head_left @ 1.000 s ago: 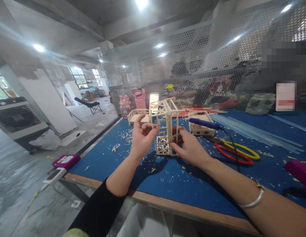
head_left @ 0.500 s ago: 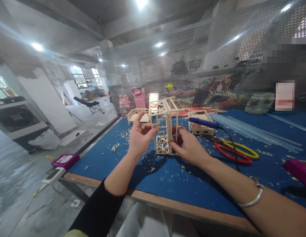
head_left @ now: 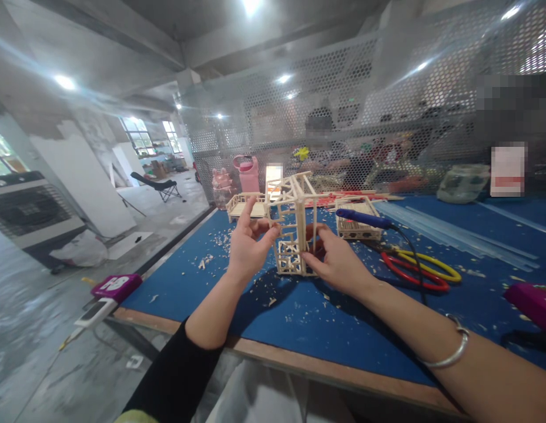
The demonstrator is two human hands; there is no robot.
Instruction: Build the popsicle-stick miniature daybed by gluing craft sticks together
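A small pale wooden stick model [head_left: 294, 226], tower-shaped with lattice panels, stands on the blue table [head_left: 299, 317]. My left hand [head_left: 250, 244] pinches a thin stick at the model's upper left side, index finger raised. My right hand [head_left: 337, 258] grips the model's lower right post with thumb and fingers. A blue-handled tool [head_left: 363, 220] with a black cord lies just behind my right hand. A silver bangle [head_left: 453, 352] sits on my right wrist.
Wood shavings litter the blue mat. Red and yellow rings [head_left: 420, 273] lie right of the model. Other wooden frames [head_left: 358, 218] [head_left: 243, 205], a pink bottle [head_left: 248, 173] and clear rods [head_left: 453, 235] sit farther back. A perforated screen [head_left: 365, 117] backs the table; people sit behind it. A magenta object [head_left: 532, 296] lies far right.
My left hand has shifted slightly left and up against the model's upper side, fingers closing into a pinch. My right hand and the model stay almost still.
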